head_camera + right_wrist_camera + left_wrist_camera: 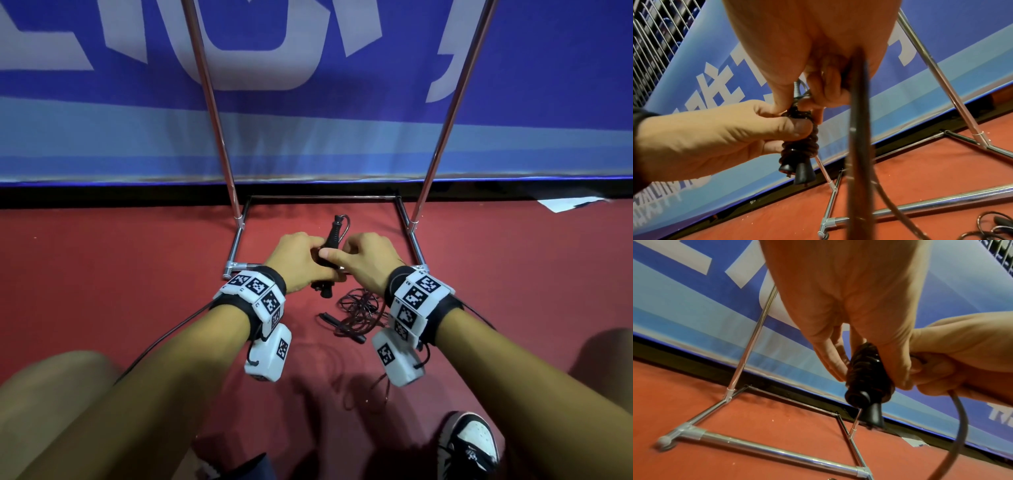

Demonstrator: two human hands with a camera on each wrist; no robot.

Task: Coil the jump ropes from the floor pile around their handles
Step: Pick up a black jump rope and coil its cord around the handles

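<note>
Head view: left hand (pixel 301 262) and right hand (pixel 363 260) meet above the red floor (pixel 137 274), both closed around a pair of black jump-rope handles (pixel 331 240). A loose rope pile (pixel 359 315) lies on the floor just below the hands, beside a chrome stand base (pixel 236 240). A blue banner (pixel 308 137) stands behind.

Left wrist view: left hand (pixel 849 313) fingers curl around the handles (pixel 867 378), which carry tight cord windings; the right hand (pixel 953 363) pinches the cord (pixel 960 415) beside them.

Right wrist view: left hand (pixel 711 138) thumb presses the wound handles (pixel 799 146); right hand (pixel 813 65) fingertips pinch the cord at the top, and a loose length (pixel 857 129) hangs down.
</note>
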